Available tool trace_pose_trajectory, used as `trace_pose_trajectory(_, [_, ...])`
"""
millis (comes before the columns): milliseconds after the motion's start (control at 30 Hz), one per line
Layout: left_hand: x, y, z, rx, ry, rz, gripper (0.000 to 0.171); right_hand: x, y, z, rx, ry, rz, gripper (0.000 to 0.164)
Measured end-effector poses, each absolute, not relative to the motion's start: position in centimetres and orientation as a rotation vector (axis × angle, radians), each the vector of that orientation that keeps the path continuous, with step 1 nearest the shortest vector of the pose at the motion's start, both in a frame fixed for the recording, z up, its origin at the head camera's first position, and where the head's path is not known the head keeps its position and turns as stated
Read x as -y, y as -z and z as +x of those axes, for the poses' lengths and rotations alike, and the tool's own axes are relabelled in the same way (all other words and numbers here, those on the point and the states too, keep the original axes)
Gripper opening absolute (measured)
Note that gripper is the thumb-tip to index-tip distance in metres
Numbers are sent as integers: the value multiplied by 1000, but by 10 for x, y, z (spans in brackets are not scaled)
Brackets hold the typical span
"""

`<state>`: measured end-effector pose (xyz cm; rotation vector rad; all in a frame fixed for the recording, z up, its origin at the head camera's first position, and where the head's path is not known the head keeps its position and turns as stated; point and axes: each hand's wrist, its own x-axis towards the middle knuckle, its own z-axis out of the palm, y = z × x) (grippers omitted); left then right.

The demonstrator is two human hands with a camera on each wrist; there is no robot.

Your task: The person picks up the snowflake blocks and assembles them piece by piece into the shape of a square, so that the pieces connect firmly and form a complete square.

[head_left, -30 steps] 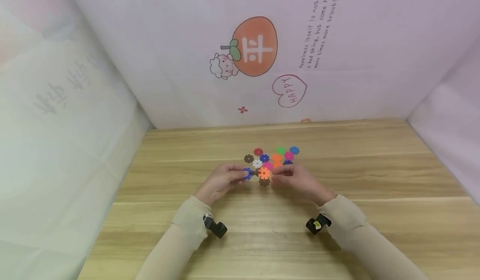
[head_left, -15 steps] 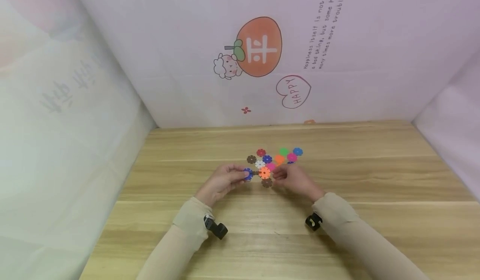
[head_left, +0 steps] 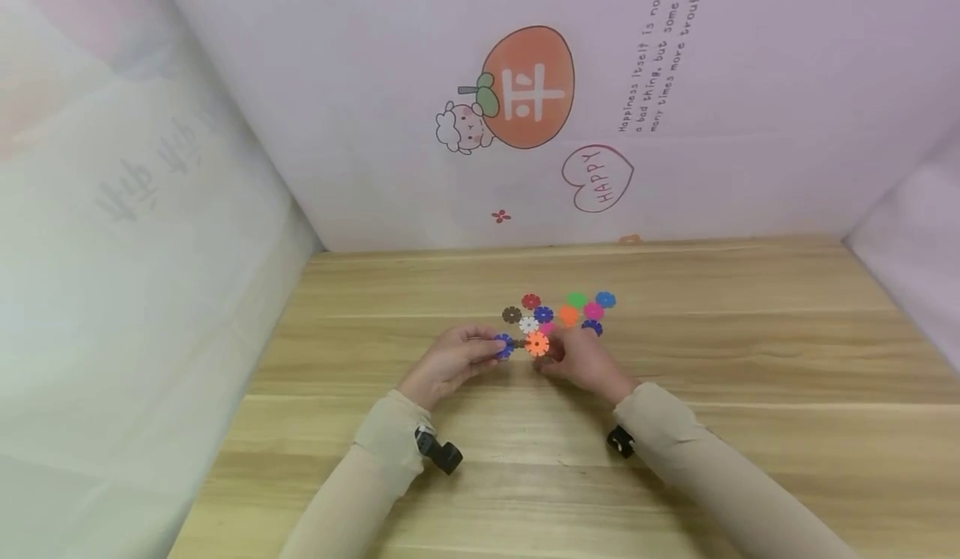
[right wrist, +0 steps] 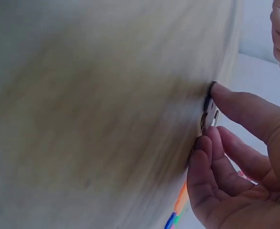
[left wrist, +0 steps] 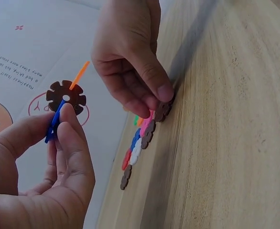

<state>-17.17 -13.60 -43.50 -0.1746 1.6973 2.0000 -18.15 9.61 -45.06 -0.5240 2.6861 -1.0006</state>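
Note:
My left hand point(head_left: 457, 363) pinches a blue notched interlocking disc point(left wrist: 53, 126) between thumb and fingers, above the table. Slotted to it is a brown disc point(left wrist: 55, 90), and an orange disc point(head_left: 537, 344) joins that one edge-on, so the three form a small chain. My right hand point(head_left: 592, 365) is low at the tabletop, just right of the chain. Its thumb and fingertips close on the edges of another brown disc point(left wrist: 164, 112), which is mostly hidden by the hand in the head view.
Beyond the hands, loose discs lie on the wooden table point(head_left: 525, 476): brown point(head_left: 512, 315), red point(head_left: 531, 301), white point(head_left: 528, 325), green point(head_left: 577, 300), light blue point(head_left: 605, 300), pink point(head_left: 594, 311) and several more. A printed cloth point(head_left: 420, 192) hangs behind the table.
My right hand has moved slightly left and down onto the brown disc near the chain, uncovering a dark blue disc behind. My left hand keeps holding the joined discs. The head view has shifted slightly.

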Motion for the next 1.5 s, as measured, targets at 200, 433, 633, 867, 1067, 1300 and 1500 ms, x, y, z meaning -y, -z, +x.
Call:
trace_pose_trajectory(200, [136,434,-170,-1700,-1986,-142,13,-109,455,-177,-2618,1066,-534,14])
trace_pose_trajectory(433, [138,434,-170,-1700,-1986,-142,14,-123,455,-173,-2576,1211,-473,16])
trace_pose_trajectory(633, [141,433,-170,-1709,-1984,-155,15,-130,444,-168,-2546,1364,-371,14])
trace_pose_trajectory(867, [140,434,-169,-1701,-1984,-140,18,-128,436,-161,-2572,1440,-433,14])
trace_pose_trajectory(1067, [138,435,-170,-1701,-1975,-125,17,-125,434,-157,-2676,1379,-528,12])
trace_pose_trajectory(1300, [139,434,-169,-1699,-1964,-119,18,-121,436,-155,-2733,1356,-605,13])
trace_pose_trajectory(1500, [138,432,-168,-1714,-1958,-119,20,-120,434,-155,-2759,1350,-660,15])
